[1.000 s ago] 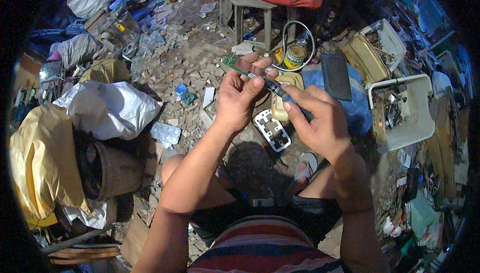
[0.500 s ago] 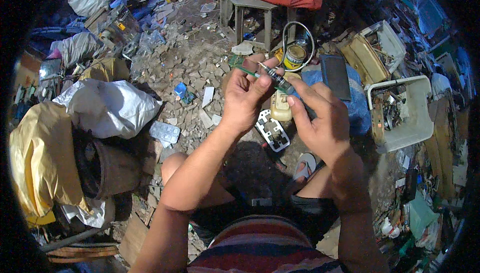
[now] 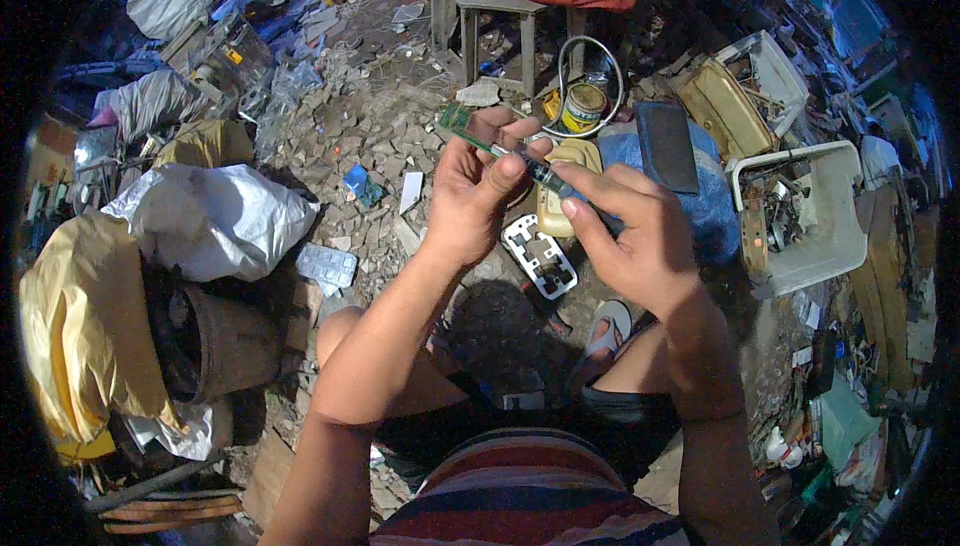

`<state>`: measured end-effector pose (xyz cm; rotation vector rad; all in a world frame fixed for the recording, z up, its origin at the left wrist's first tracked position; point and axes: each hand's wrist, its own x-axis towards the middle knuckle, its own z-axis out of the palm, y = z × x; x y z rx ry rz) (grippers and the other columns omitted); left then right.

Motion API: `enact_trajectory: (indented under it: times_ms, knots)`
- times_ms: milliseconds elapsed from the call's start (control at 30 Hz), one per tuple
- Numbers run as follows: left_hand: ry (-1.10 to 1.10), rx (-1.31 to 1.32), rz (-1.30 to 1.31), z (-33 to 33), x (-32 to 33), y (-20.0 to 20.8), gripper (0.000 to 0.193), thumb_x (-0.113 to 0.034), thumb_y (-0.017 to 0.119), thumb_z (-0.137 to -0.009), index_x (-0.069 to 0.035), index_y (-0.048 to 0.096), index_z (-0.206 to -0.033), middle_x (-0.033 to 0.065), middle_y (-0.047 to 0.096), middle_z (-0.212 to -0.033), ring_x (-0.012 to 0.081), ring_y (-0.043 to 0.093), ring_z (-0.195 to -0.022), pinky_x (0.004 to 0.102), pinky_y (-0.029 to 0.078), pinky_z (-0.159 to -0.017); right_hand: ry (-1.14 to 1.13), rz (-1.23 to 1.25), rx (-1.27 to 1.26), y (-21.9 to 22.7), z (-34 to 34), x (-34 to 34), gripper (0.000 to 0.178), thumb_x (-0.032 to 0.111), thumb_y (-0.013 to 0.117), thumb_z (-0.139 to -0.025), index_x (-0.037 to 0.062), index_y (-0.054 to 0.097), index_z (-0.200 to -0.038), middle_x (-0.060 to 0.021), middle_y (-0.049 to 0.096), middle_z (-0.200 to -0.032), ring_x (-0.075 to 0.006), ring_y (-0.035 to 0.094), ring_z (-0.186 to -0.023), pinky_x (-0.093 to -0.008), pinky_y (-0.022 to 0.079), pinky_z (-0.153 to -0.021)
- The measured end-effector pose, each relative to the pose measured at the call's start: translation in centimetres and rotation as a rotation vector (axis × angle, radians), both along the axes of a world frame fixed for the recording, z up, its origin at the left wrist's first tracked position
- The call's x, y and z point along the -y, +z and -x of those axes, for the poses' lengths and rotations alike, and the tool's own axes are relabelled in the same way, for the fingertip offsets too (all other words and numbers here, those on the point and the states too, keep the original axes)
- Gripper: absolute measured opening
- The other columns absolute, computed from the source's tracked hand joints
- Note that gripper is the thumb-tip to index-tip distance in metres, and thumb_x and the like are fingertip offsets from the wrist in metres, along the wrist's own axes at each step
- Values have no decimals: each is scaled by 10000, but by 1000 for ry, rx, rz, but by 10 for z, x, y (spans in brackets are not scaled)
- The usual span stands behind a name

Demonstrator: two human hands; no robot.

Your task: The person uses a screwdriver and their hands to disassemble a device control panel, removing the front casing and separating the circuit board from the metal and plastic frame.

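Observation:
My left hand (image 3: 468, 208) is closed around a narrow green circuit board (image 3: 465, 128), its far end sticking out beyond the fingers. My right hand (image 3: 640, 236) pinches a dark, bluish piece (image 3: 548, 182) at the board's near end, with thumb and index finger close together. I cannot make out whether this piece is part of the board or a separate tool. Below the hands, a white plastic frame with cutouts (image 3: 541, 257) lies on the ground. A yellowish plastic casing (image 3: 555, 218) is partly hidden behind the right hand's fingers.
A yellow can (image 3: 582, 111) with a looped cable (image 3: 620, 76) stands ahead, near a wooden stool (image 3: 490, 1). To the right are a blue bundle (image 3: 712, 196) and a whitish bin of scrap (image 3: 830, 266). A brown bucket (image 3: 235, 346) and sacks (image 3: 215, 221) lie left.
Both hands have shifted slightly left. The circuit board has turned, so its green far end shows more clearly past my left fingers. My grip stays closed on both sides.

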<state>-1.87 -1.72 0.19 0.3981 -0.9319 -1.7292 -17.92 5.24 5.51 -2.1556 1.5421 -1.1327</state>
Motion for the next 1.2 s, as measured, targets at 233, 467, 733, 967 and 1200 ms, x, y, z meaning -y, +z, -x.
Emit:
enact_trajectory:
  times_ms: [233, 467, 733, 967, 1200]
  knots:
    - [148, 44, -22, 4, -6, 1, 472, -163, 630, -853, -25, 362, -1216, 140, 509, -1193, 225, 535, -1075, 352, 445, -918, -46, -6, 14, -5, -16, -3, 253, 53, 593, -818, -4, 619, -1064, -157, 579, -760, -272, 578, -661, -335, 458, -607]
    - [209, 75, -39, 3, -8, 3, 454, -147, 608, -867, -7, 363, -1223, 139, 514, -1192, 217, 539, -1062, 329, 447, -915, -71, 40, 10, -13, -22, -3, 269, 67, 603, -820, 26, 620, -1086, -141, 560, -738, -268, 564, -642, -338, 455, -588]
    - [264, 113, -37, 4, -10, 5, 447, -155, 598, -875, -9, 368, -1229, 133, 514, -1198, 212, 538, -1068, 307, 447, -904, -111, 79, 0, -17, -28, -3, 288, 73, 611, -815, 54, 618, -1102, -124, 526, -715, -261, 534, -612, -340, 446, -567]
    - [300, 299, 24, 8, -11, -13, 415, -185, 669, -829, -36, 411, -1119, 92, 527, -1178, 135, 518, -948, 284, 454, -828, -169, 56, -7, -13, -28, 1, 297, 106, 600, -830, 76, 608, -1125, -126, 552, -749, -274, 556, -667, -346, 454, -605]
    - [77, 63, 97, -12, 2, 8, 775, -277, 746, -746, -69, 264, -1317, 179, 507, -1222, 275, 561, -1071, 368, 457, -908, -40, 89, 16, 14, -1, 0, 301, 88, 582, -835, 71, 603, -1135, -123, 581, -762, -239, 565, -679, -325, 449, -633]
